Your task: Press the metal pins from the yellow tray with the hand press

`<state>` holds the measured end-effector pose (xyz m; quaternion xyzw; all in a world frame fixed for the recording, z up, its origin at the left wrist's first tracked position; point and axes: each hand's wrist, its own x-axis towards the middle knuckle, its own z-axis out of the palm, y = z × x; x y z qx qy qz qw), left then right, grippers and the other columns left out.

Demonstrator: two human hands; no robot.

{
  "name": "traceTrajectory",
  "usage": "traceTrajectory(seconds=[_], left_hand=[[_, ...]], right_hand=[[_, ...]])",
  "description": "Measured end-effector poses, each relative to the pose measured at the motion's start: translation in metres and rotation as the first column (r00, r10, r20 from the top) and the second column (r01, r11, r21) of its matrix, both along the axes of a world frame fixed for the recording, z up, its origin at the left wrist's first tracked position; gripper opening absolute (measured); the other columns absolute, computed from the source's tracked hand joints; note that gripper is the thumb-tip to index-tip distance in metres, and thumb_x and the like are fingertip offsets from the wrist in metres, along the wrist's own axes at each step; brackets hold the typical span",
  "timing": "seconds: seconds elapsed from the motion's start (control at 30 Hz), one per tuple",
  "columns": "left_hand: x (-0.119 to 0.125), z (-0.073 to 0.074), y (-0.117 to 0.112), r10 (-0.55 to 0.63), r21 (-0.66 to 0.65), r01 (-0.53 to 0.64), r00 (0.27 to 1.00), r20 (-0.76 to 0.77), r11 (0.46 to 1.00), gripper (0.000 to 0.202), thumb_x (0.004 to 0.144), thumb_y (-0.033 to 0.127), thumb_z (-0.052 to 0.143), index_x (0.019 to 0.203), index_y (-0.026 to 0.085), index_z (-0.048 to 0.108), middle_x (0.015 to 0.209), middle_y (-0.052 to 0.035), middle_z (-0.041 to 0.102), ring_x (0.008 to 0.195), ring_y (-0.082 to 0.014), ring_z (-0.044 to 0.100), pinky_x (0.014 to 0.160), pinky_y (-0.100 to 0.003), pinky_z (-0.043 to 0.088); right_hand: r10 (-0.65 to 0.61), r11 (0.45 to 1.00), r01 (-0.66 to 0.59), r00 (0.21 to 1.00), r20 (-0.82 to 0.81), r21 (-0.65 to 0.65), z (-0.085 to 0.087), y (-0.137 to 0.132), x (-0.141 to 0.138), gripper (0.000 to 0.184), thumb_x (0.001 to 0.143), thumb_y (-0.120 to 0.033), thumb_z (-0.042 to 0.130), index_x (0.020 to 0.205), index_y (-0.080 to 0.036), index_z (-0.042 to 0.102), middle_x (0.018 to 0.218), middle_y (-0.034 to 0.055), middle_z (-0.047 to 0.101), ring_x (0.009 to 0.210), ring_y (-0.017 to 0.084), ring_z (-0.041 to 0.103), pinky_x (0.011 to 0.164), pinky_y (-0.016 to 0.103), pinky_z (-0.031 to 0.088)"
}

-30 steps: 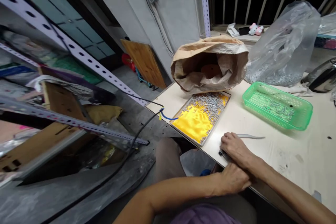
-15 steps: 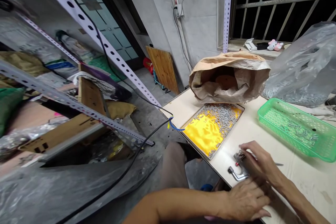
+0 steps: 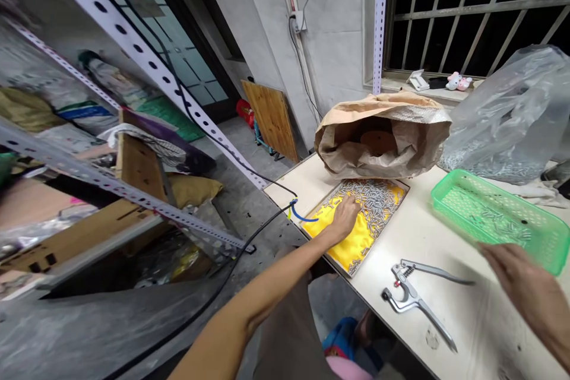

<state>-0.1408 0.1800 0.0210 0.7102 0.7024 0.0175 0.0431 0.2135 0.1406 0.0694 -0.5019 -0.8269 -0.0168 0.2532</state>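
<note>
My left hand (image 3: 346,218) reaches into a shallow tray (image 3: 386,236) lined with yellow cloth (image 3: 329,214). Its fingers are closed at the edge of a heap of small silvery metal pieces (image 3: 378,199); whatever is between the fingertips is hidden. My right hand (image 3: 528,291) is smeared by motion beside the near edge of a green plastic basket (image 3: 454,181), so its grip is unclear. Several similar metal pieces (image 3: 490,217) lie in that basket. Between the two hands, a pair of metal pliers (image 3: 412,294) rests on the table with its handles spread, touched by neither hand.
An open brown paper sack (image 3: 378,110) lies behind the tray. A clear plastic bag (image 3: 512,119) of metal pieces stands at the back right. Black cable (image 3: 249,237) crosses by the table's left edge, near a perforated metal post (image 3: 196,110).
Both hands have left the pliers, which now lie on the table. My left hand has moved forward into the tray; my right hand has shifted right towards the basket.
</note>
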Motion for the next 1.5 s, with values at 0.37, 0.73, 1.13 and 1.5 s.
traceTrajectory(seconds=[0.37,0.73,1.13,1.5], left_hand=[[0.008,0.018,-0.017,0.042,-0.011,-0.041,0.917,0.396,0.999,0.012,0.080,0.009,0.048,0.077,0.013,0.059,0.077,-0.0053,0.060,0.077,-0.0167,0.057,0.072,-0.028,0.046],[0.078,0.014,-0.097,0.556,-0.685,0.053,0.539,0.632,0.727,0.005,0.073,0.014,0.057,0.068,0.013,0.057,0.039,0.0090,0.042,0.033,-0.0054,0.037,0.037,-0.016,0.030],[0.089,0.019,-0.101,0.667,-0.801,0.061,0.518,0.535,0.595,0.014,0.071,0.019,0.059,0.060,0.016,0.050,0.031,0.0109,0.030,0.029,-0.0040,0.023,0.035,-0.018,0.015],[0.092,0.017,-0.097,0.530,-0.778,0.036,0.712,0.461,0.627,0.012,0.067,0.015,0.058,0.056,0.015,0.052,0.037,0.0092,0.038,0.031,-0.0041,0.030,0.034,-0.018,0.019]], right_hand=[[0.152,0.876,-0.133,0.988,0.004,-0.465,-0.050,-0.093,-0.060,0.023,0.094,-0.031,0.033,0.081,-0.022,0.050,0.080,0.0025,0.056,0.065,0.014,0.057,0.056,0.026,0.043],[0.222,0.905,-0.169,0.970,0.096,-0.389,-0.054,-0.095,-0.059,0.023,0.094,-0.020,0.033,0.078,-0.022,0.048,0.074,0.0001,0.054,0.062,0.012,0.051,0.054,0.025,0.033],[0.233,0.910,-0.148,0.955,0.182,-0.388,-0.049,-0.095,-0.060,0.021,0.094,-0.019,0.034,0.081,-0.020,0.051,0.076,0.0018,0.055,0.066,0.014,0.052,0.054,0.026,0.029],[0.225,0.886,-0.084,0.938,0.264,-0.456,-0.044,-0.095,-0.063,0.017,0.094,-0.018,0.037,0.084,-0.020,0.051,0.081,0.0032,0.057,0.069,0.015,0.054,0.052,0.028,0.022]])
